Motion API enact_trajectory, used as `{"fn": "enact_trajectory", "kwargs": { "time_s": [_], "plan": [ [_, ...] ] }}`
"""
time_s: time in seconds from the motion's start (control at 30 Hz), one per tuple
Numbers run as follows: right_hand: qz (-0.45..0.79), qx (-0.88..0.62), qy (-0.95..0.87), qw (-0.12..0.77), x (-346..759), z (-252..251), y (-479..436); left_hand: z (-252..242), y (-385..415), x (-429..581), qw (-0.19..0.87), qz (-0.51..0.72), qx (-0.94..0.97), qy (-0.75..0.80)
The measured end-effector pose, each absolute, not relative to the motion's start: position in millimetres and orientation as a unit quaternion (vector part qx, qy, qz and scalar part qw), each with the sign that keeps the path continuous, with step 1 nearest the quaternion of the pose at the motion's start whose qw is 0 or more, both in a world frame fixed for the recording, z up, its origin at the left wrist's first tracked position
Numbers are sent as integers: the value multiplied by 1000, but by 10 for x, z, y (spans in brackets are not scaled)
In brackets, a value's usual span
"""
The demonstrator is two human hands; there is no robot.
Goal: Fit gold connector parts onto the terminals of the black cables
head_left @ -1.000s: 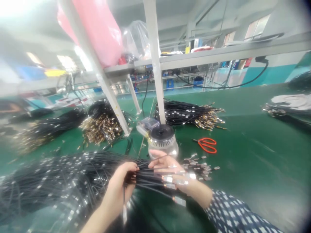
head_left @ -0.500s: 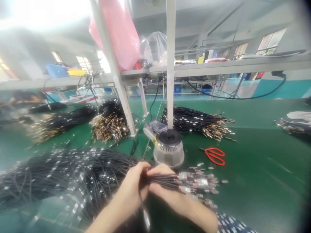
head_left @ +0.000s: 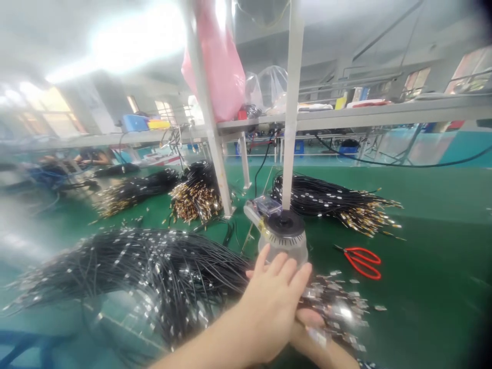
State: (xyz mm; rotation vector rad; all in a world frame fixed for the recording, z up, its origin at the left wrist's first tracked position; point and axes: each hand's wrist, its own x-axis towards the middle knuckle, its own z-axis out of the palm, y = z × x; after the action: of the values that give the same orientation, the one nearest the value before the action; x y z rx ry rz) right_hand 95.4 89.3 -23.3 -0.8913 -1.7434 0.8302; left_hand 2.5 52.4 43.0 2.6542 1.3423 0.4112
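My left hand (head_left: 271, 302) lies across the top of a bundle of black cables (head_left: 340, 307), its fingers stretched out and spread toward the round machine. Beneath it is my right hand (head_left: 310, 318), largely covered; its thumb shows against the cables, and the hand is closed round them. Shiny metal ends of the bundle fan out to the right. A large heap of the same thin black cables (head_left: 154, 261) spreads to the left. Just beyond my fingers stands a round grey machine with a black disc on top (head_left: 285, 230).
Red-handled scissors (head_left: 363, 262) lie on the green tabletop (head_left: 430, 287) to the right. More cable bundles lie behind, one with gold ends (head_left: 198, 197) and another at right (head_left: 334, 200). White posts (head_left: 292, 102) carry a shelf (head_left: 384, 115). Another person's arm (head_left: 92, 156) shows far left.
My left hand has moved right, over the cables and my right hand, and its fingers have straightened. The view has shifted, so the surroundings appear farther right.
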Motion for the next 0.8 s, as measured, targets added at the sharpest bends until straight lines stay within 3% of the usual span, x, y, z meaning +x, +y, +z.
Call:
{"fn": "enact_trajectory", "kwargs": {
  "time_s": [0.2, 0.37, 0.67, 0.8],
  "plan": [
    [454, -294, -706, 458, 1045, -103, 942, 580, 563, -214, 138, 206, 867, 432],
    [530, -283, -689, 405, 1156, 80, 968, 309, 644, -488, 134, 197, 793, 560],
    [492, -338, -711, 373, 1715, 435, 809, 150, 627, -584, 102, 192, 766, 604],
    [467, -363, -758, 275, 1643, 587, 762, 72, 450, -602, 152, 191, 770, 589]
  ]
}}
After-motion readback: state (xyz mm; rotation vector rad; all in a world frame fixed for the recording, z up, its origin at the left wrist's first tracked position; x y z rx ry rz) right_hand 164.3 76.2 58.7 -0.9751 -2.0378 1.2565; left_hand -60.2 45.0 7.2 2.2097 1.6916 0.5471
